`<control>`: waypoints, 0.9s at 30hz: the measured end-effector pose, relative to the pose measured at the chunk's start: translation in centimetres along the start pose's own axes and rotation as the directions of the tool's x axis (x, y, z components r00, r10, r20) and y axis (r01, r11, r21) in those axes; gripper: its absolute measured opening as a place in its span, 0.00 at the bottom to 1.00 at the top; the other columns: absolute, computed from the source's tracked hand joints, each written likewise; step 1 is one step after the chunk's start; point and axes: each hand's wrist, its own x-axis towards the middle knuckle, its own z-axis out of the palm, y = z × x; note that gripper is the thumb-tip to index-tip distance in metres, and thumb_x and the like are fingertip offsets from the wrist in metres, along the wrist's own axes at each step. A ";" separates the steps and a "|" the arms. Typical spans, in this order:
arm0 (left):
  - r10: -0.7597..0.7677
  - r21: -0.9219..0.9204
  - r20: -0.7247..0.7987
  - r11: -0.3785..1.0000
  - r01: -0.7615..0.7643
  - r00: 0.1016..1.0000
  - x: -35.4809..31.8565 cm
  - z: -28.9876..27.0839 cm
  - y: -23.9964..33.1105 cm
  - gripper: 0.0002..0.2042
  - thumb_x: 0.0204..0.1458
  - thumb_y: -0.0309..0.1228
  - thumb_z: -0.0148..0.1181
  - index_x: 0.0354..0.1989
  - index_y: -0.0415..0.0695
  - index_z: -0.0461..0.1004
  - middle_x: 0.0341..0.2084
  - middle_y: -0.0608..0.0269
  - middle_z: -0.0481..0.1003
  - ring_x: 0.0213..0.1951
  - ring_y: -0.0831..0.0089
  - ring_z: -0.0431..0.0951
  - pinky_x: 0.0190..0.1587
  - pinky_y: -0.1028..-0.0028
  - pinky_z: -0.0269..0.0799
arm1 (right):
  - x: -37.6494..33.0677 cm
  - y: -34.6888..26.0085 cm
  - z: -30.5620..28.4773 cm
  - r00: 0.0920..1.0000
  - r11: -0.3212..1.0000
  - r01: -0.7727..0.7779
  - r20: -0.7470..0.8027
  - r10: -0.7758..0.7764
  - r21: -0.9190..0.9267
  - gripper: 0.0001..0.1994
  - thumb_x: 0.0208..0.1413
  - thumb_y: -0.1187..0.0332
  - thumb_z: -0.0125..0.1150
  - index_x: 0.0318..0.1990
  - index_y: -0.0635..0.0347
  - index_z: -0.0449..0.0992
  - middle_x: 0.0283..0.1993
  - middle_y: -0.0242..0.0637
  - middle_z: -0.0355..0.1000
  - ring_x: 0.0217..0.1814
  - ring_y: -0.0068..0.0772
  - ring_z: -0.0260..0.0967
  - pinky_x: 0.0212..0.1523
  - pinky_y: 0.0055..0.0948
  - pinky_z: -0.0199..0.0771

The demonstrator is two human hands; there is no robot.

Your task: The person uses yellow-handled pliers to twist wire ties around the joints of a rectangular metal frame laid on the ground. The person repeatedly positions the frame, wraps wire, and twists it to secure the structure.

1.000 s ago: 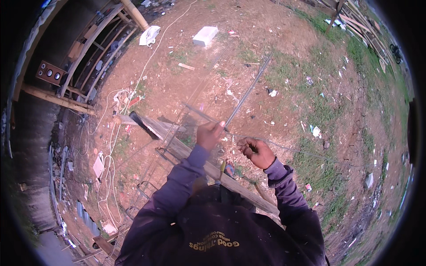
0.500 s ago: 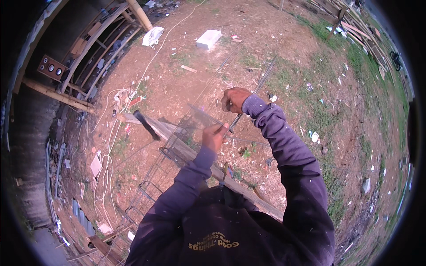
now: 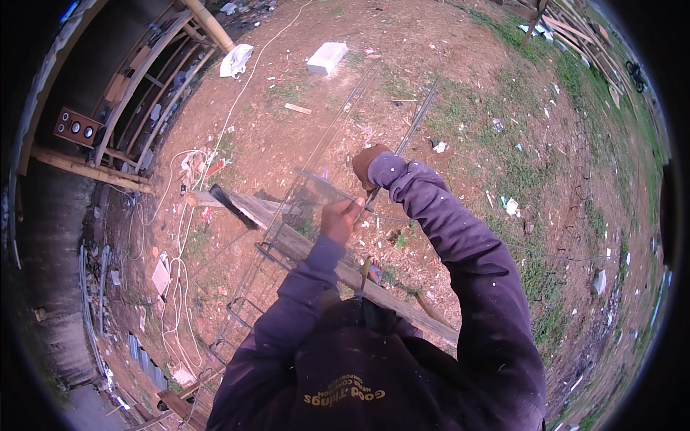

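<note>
Long thin steel rods (image 3: 413,128) run away from me, joined by bent wire hoops (image 3: 267,253) into an open frame over a wooden beam (image 3: 295,241). My left hand (image 3: 338,219) is closed at a rod junction, its thumb against the steel. Just beyond it, my right hand (image 3: 369,164) is a fist on top of the right-hand rods. Its fingers curl under, so what they grip is hidden. A faint, see-through blurred shape lies left of the hands; I cannot tell what it is.
A white block (image 3: 327,57) and a white bag (image 3: 236,61) lie on the littered ground ahead. A pale cable (image 3: 241,108) winds down the left side. Further left are a wooden rack (image 3: 154,79) and a speaker box (image 3: 77,128). Planks (image 3: 582,50) are piled far right.
My right hand has turned, its knuckles now facing up and its fingers tucked out of sight. My left hand stays at the same junction. The whole view has shifted slightly.
</note>
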 end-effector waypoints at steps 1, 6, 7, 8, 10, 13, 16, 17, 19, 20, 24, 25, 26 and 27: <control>0.002 0.006 0.014 1.000 -0.003 1.000 0.0 -0.1 0.1 0.16 0.59 0.42 0.61 0.34 0.39 0.80 0.23 0.65 0.77 0.18 0.84 0.67 0.18 0.83 0.59 | -1.5 -0.2 -0.2 0.985 1.000 -0.003 -0.174 0.007 0.023 0.15 0.35 0.57 0.78 0.29 0.53 0.82 0.34 0.37 0.78 0.45 0.39 0.74 0.47 0.37 0.72; -0.050 -0.023 0.011 0.998 0.050 0.999 -0.3 -0.3 0.6 0.16 0.59 0.42 0.60 0.33 0.40 0.79 0.23 0.67 0.77 0.18 0.85 0.67 0.18 0.83 0.60 | -10.0 1.0 1.9 0.993 0.927 0.063 -0.116 -0.021 0.370 0.18 0.46 0.60 0.69 0.44 0.54 0.77 0.38 0.40 0.72 0.44 0.46 0.72 0.42 0.39 0.73; -0.064 -0.032 0.013 0.997 0.065 0.998 -0.4 -0.3 0.7 0.16 0.59 0.42 0.60 0.32 0.40 0.79 0.23 0.68 0.77 0.19 0.85 0.67 0.18 0.83 0.59 | -11.0 0.9 3.2 0.984 0.940 0.059 -0.177 0.001 0.335 0.17 0.47 0.62 0.68 0.44 0.53 0.78 0.40 0.41 0.72 0.44 0.46 0.72 0.41 0.39 0.74; -0.068 -0.041 0.037 0.997 0.070 0.997 -0.5 -0.3 0.8 0.16 0.59 0.42 0.60 0.31 0.40 0.79 0.23 0.68 0.77 0.19 0.85 0.67 0.18 0.83 0.59 | -11.4 0.7 4.6 0.949 0.952 0.100 -0.315 -0.004 0.288 0.15 0.48 0.63 0.68 0.45 0.53 0.78 0.41 0.41 0.71 0.43 0.46 0.72 0.41 0.40 0.74; -0.064 -0.033 0.058 0.997 0.066 0.996 -0.6 -0.3 0.9 0.16 0.59 0.42 0.60 0.30 0.40 0.78 0.23 0.69 0.76 0.19 0.85 0.67 0.18 0.83 0.58 | -11.7 0.4 6.8 0.867 0.960 0.160 -0.498 -0.024 0.231 0.12 0.51 0.66 0.64 0.44 0.51 0.80 0.44 0.40 0.70 0.44 0.45 0.72 0.43 0.41 0.74; -0.058 -0.070 0.065 0.996 0.062 0.996 -0.5 -0.3 0.9 0.15 0.60 0.41 0.59 0.30 0.40 0.78 0.22 0.69 0.75 0.19 0.85 0.66 0.18 0.83 0.57 | -11.9 0.0 7.8 0.809 0.986 0.125 -0.587 -0.037 0.110 0.12 0.50 0.67 0.63 0.44 0.50 0.80 0.45 0.38 0.69 0.48 0.42 0.70 0.45 0.39 0.72; -0.044 -0.079 0.061 0.996 0.049 0.997 -0.5 -0.2 0.8 0.15 0.60 0.41 0.59 0.30 0.40 0.78 0.21 0.69 0.75 0.18 0.85 0.66 0.17 0.82 0.56 | -13.5 -0.9 6.4 0.761 0.980 0.200 -0.628 -0.164 -0.014 0.11 0.45 0.68 0.62 0.39 0.50 0.79 0.38 0.32 0.70 0.49 0.37 0.66 0.47 0.37 0.64; -0.053 -0.057 0.042 0.997 0.055 0.998 -0.4 -0.2 0.7 0.16 0.60 0.41 0.59 0.30 0.40 0.78 0.21 0.68 0.74 0.18 0.85 0.66 0.17 0.82 0.56 | -14.3 -1.2 5.7 0.804 0.983 0.184 -0.574 -0.157 -0.012 0.11 0.44 0.69 0.62 0.38 0.50 0.79 0.36 0.31 0.70 0.48 0.36 0.66 0.46 0.37 0.62; -0.059 -0.049 0.046 0.997 0.061 0.997 -0.4 -0.2 0.4 0.16 0.60 0.41 0.59 0.30 0.40 0.78 0.21 0.68 0.75 0.18 0.84 0.66 0.17 0.82 0.57 | -15.4 -2.5 4.6 0.798 0.987 0.137 -0.581 -0.158 -0.080 0.10 0.41 0.67 0.62 0.35 0.51 0.78 0.32 0.31 0.69 0.44 0.37 0.65 0.44 0.37 0.60; -0.086 -0.011 0.059 0.996 0.087 0.995 -0.4 -0.2 0.3 0.16 0.60 0.41 0.59 0.30 0.39 0.78 0.21 0.68 0.75 0.18 0.84 0.67 0.17 0.81 0.57 | -15.7 -3.2 4.2 0.819 0.994 0.094 -0.564 -0.107 -0.052 0.10 0.41 0.67 0.63 0.34 0.51 0.78 0.31 0.32 0.68 0.43 0.37 0.65 0.44 0.37 0.60; -0.058 -0.160 0.056 0.985 0.066 0.997 -0.4 -0.6 0.1 0.17 0.59 0.42 0.61 0.33 0.38 0.78 0.21 0.65 0.76 0.18 0.83 0.68 0.17 0.80 0.60 | -15.8 -6.1 4.3 0.765 0.973 -0.039 -0.619 0.175 0.227 0.07 0.47 0.66 0.63 0.35 0.53 0.79 0.31 0.35 0.70 0.42 0.40 0.66 0.44 0.42 0.63; -0.043 -0.227 0.078 0.972 0.060 0.996 -0.4 -0.7 0.0 0.17 0.58 0.42 0.61 0.34 0.37 0.78 0.22 0.64 0.76 0.18 0.83 0.68 0.17 0.80 0.61 | -15.8 -7.0 4.6 0.724 0.956 -0.073 -0.645 0.245 0.283 0.07 0.48 0.66 0.63 0.35 0.54 0.80 0.32 0.36 0.70 0.42 0.41 0.67 0.45 0.43 0.63; -0.048 -0.286 0.114 0.955 0.079 0.992 -0.3 -0.8 -0.1 0.17 0.58 0.42 0.62 0.35 0.37 0.78 0.22 0.64 0.76 0.18 0.83 0.69 0.17 0.80 0.61 | -15.8 -8.0 5.0 0.704 0.945 -0.104 -0.649 0.291 0.311 0.07 0.51 0.65 0.62 0.35 0.56 0.79 0.32 0.38 0.69 0.41 0.43 0.66 0.43 0.42 0.65; -0.035 -0.243 0.111 0.968 0.061 0.993 -0.2 -0.9 -0.2 0.16 0.58 0.41 0.62 0.35 0.37 0.79 0.21 0.64 0.76 0.18 0.83 0.69 0.17 0.80 0.61 | -15.8 -9.1 5.4 0.719 0.953 -0.094 -0.643 0.265 0.287 0.08 0.51 0.65 0.62 0.36 0.57 0.79 0.32 0.38 0.69 0.42 0.43 0.66 0.43 0.43 0.64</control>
